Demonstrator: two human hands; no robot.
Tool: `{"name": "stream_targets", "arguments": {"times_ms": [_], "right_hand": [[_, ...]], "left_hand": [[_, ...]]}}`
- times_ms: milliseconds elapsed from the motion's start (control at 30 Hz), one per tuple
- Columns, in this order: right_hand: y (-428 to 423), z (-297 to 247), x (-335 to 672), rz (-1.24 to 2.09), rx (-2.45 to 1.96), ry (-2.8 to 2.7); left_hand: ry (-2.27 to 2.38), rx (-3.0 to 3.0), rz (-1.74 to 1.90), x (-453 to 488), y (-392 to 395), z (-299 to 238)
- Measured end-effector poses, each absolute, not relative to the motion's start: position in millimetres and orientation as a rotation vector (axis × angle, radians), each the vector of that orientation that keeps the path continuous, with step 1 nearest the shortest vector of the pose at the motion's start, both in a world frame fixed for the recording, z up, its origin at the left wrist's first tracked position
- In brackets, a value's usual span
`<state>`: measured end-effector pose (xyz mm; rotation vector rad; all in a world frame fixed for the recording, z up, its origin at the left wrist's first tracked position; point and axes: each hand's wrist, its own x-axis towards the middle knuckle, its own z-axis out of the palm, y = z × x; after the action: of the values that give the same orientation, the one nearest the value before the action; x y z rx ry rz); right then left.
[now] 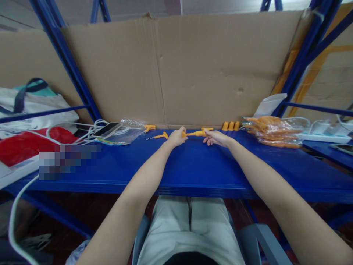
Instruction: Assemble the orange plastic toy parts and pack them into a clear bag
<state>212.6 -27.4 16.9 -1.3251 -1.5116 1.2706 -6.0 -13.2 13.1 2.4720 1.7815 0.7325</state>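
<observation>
Near the back of the blue table, my left hand (177,138) is closed round the left end of an orange plastic piece with a spiral-ribbed shaft (191,134). My right hand (216,138) pinches its thicker right end between thumb and forefinger, the other fingers loosely curled. The piece lies level between both hands; its ends are partly hidden by my fingers. An orange-handled corkscrew (161,136) with a metal spiral lies just left of my left hand. Behind it is a second orange handle (149,127). An orange bar (207,129) shows just behind the right hand.
Several orange caps (231,126) stand against the cardboard panel (206,73). At right are bagged orange parts (273,132) and a white power strip (327,138). At left lie a clear plastic bag (124,132), white cables (93,129) and a red bag (33,145). Blue posts (73,62) frame the table (198,165).
</observation>
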Motion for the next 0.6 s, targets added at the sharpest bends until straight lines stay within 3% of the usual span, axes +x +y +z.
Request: {"name": "stream_targets", "arguments": {"times_ms": [600], "right_hand": [[-23.8, 13.0, 214.1, 1.059, -1.332, -1.600]], "left_hand": [[1.734, 2.460, 0.754, -5.5, -13.5, 13.9]]}}
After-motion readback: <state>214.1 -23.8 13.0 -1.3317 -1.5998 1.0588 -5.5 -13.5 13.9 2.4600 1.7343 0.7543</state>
